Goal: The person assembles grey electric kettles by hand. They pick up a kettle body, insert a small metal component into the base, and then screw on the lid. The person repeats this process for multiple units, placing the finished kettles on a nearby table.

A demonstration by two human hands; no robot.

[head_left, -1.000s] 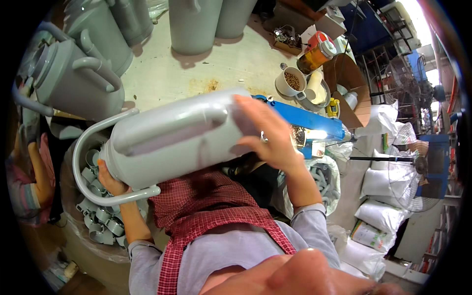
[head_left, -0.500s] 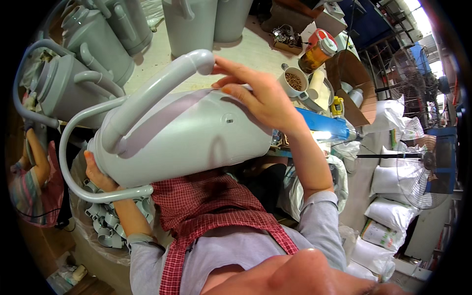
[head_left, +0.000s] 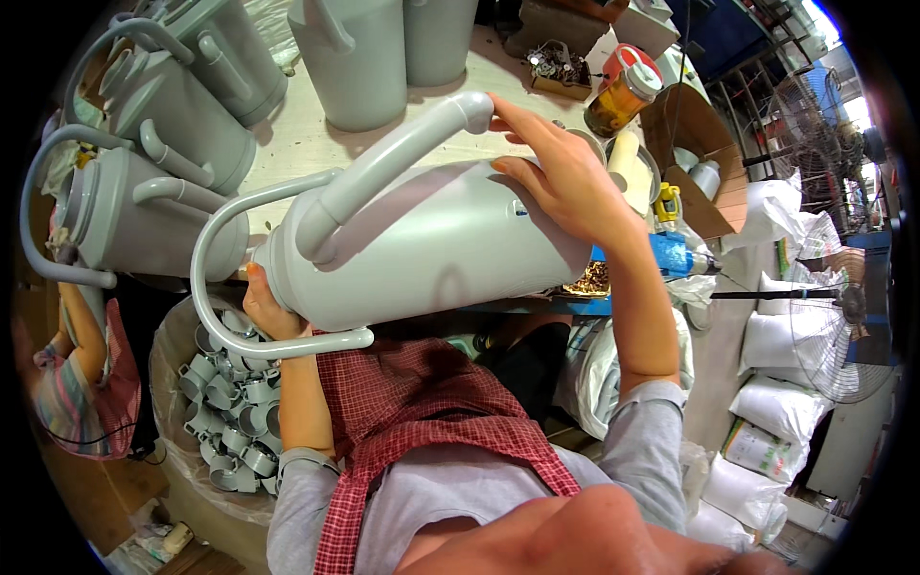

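A large grey plastic thermos jug [head_left: 422, 264] lies sideways in front of me, over the near table edge. It has a thick side handle [head_left: 388, 172] and a thin curved carrying handle [head_left: 199, 278] looping round its neck end. My left hand [head_left: 268, 305] holds that neck end from below, with the thumb up and the other fingers partly hidden. Around the base end curves my right hand [head_left: 565, 182], its thumb on the body and its fingertips at the free end of the side handle. The jug's far underside is hidden.
More grey jugs [head_left: 177, 120] stand at the left and back of the table [head_left: 297, 120]. A lined bin of grey ring-shaped parts [head_left: 235, 422] is at lower left. Right are a blue power tool [head_left: 671, 254], an orange-filled jar [head_left: 623, 101], a cardboard box [head_left: 724, 196] and fans. Another person [head_left: 91, 364] works at far left.
The jug has moved to the right with both my hands still on it. More of the bin of grey parts shows now, and the jug covers more of the blue power tool.
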